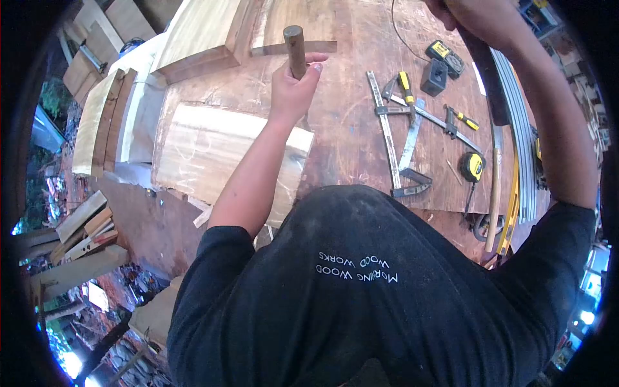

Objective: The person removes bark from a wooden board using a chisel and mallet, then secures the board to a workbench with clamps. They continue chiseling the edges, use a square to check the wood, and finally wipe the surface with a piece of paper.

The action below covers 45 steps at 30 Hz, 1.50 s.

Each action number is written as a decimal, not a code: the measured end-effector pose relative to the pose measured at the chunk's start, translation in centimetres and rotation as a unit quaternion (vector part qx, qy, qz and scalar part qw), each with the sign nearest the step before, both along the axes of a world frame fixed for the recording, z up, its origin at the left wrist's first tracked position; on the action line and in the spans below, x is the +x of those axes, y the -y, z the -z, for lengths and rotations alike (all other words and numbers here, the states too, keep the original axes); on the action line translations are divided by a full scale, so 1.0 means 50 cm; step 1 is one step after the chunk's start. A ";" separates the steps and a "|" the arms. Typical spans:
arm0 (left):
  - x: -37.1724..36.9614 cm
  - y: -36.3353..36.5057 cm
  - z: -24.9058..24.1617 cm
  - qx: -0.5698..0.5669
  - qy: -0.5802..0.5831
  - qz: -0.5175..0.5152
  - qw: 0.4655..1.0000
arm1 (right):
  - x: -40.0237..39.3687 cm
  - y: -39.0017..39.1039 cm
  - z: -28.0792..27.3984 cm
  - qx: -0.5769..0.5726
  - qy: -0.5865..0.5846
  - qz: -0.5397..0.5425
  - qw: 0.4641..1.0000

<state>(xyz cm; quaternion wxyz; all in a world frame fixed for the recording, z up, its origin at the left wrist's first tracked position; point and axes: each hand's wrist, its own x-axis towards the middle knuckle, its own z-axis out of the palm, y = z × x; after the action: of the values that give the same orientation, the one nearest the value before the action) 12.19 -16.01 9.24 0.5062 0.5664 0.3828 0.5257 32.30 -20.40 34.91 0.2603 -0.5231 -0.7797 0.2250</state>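
From where I stand, the person's left hand (293,90) is closed around a round wooden handle (294,46), its blunt end pointing up above the table (348,138). I can't make out what the handle's lower end meets. The left forearm passes over a pale wooden slab (213,145) marked with chalky scrawls, and the handle stands near that slab's far edge. Just behind it lies another thick board (274,29).

The right hand (474,19) is lifted at the far edge of my view, its fingers curled; a long dark bar (485,77) shows right beside it, but I cannot tell whether it is gripped.

Between the two arms, clamps (385,132) lie on the table with a yellow-and-black handled tool (405,88) next to them. A tape measure (472,166) sits nearer the person, and a black box (433,78) rests farther back. Long metal strips (520,135) run beneath the right arm, next to a yellow level (509,216).
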 end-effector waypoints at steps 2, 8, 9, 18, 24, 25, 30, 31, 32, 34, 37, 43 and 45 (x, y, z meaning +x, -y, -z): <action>-0.005 0.011 0.003 0.008 0.001 0.005 1.000 | 0.017 -0.012 0.012 -0.004 0.166 -0.050 0.985; 0.003 0.030 0.011 -0.021 -0.007 -0.017 1.000 | 0.030 -0.020 -0.009 0.073 0.103 -0.043 0.991; 0.002 0.025 0.014 -0.023 0.005 -0.009 1.000 | 0.037 -0.011 -0.015 0.038 -0.003 -0.032 0.999; -0.001 0.022 0.035 -0.020 -0.043 -0.017 0.999 | 0.060 -0.004 0.035 0.011 0.181 -0.022 0.983; 0.027 -0.014 0.016 -0.022 -0.080 -0.048 0.995 | 0.082 -0.005 0.136 0.035 0.042 0.007 0.998; 0.030 -0.025 0.010 -0.024 -0.097 -0.058 0.993 | 0.087 -0.002 0.168 0.073 0.039 0.001 0.997; -0.057 -0.105 0.067 -0.129 0.021 -0.128 0.983 | 0.151 0.006 0.340 -0.107 -0.069 0.111 0.986; -0.075 -0.108 0.071 -0.148 0.092 -0.129 0.976 | 0.165 0.012 0.378 -0.106 -0.063 0.138 0.983; -0.087 -0.094 0.068 -0.146 0.089 -0.129 0.977 | 0.174 0.026 0.408 -0.134 -0.082 0.144 0.977; -0.110 -0.021 0.064 -0.106 0.139 -0.135 0.975 | 0.201 0.060 0.498 -0.156 -0.090 0.157 0.971; -0.095 0.077 0.055 -0.036 0.092 -0.139 0.985 | 0.208 0.096 0.577 -0.192 -0.133 0.128 0.964; -0.045 0.125 0.107 0.197 -0.180 -0.070 0.961 | 0.174 0.128 0.567 -0.239 -0.193 0.173 0.936; -0.057 0.150 0.096 0.168 -0.124 -0.079 0.975 | 0.178 0.121 0.578 -0.225 -0.237 0.164 0.931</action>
<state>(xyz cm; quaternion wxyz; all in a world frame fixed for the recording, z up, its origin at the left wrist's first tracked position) 9.32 -23.53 4.44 0.3093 0.6716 0.3925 0.5470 41.21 -26.46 6.00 0.3458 -0.6200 -0.5279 0.4661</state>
